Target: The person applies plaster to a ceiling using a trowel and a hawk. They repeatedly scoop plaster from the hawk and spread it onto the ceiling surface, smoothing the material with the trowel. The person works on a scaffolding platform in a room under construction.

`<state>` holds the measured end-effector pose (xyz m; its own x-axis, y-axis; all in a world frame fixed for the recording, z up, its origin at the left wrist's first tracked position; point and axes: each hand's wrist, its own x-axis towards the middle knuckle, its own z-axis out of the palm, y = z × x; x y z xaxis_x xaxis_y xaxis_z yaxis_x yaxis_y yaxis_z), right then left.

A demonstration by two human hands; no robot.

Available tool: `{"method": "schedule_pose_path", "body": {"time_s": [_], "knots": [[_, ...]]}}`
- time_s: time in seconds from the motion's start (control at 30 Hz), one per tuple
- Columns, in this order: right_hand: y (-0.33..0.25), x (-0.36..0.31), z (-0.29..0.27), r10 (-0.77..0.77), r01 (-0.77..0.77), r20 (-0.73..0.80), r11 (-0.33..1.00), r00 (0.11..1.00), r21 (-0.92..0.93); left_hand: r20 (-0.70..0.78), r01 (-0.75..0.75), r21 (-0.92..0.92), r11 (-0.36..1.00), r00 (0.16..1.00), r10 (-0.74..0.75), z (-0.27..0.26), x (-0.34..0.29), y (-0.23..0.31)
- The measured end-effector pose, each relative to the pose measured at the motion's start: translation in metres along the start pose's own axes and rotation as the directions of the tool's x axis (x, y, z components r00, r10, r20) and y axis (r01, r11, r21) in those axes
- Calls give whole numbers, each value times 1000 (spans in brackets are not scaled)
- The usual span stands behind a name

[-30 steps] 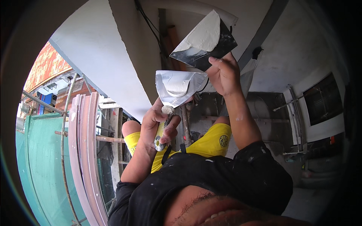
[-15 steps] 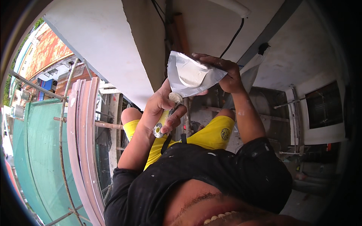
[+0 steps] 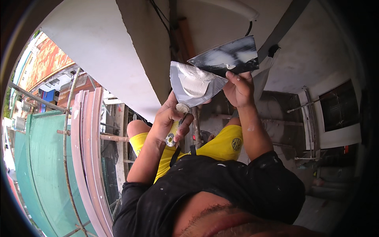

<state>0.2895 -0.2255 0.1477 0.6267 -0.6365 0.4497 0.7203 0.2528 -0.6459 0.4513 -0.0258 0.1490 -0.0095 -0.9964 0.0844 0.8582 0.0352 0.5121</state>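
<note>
My left hand (image 3: 166, 119) is wrapped round the yellow, putty-crusted handle of a wide putty knife (image 3: 172, 129). Its broad grey blade points away from me and carries a thick mound of white putty (image 3: 194, 83). In my right hand (image 3: 241, 90) is a flat, rectangular scraper blade (image 3: 231, 53), dark and shiny with white smears. The thumb lies on its near edge; the other fingers are mostly hidden behind it. The scraper's lower left edge is right by the far edge of the knife blade; whether they touch I cannot tell. A small dab of putty sits near my right thumb.
A pale wall panel (image 3: 98, 51) with a rough edge rises at far left. Scaffold poles (image 3: 67, 130), long pinkish boards (image 3: 89, 158) and green sheeting (image 3: 45, 154) stand on the left. A white pipe (image 3: 233, 8) runs overhead; a dark window opening (image 3: 340, 106) is at right.
My right hand has turned the scraper up and away from the knife blade, so its dark, smeared face now shows. The putty mound now reaches nearer the knife's far edge. My left hand keeps its grip.
</note>
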Motion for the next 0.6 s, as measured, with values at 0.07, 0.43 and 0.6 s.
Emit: {"method": "schedule_pose_path", "body": {"time_s": [0.07,0.43,0.6], "knots": [[-1,-4,-6,7,-1,142,999,990,-40,-4,0,-10,1000,1000,0,4,2,2],[5,-14,-53,180,65,129,326,975,-943,43,-34,35,999,999,33,5,0,2],[6,-21,-29,-21,-55,-333,975,943,-217,-42,-165,325,931,981,188,-20,6,-9]]}}
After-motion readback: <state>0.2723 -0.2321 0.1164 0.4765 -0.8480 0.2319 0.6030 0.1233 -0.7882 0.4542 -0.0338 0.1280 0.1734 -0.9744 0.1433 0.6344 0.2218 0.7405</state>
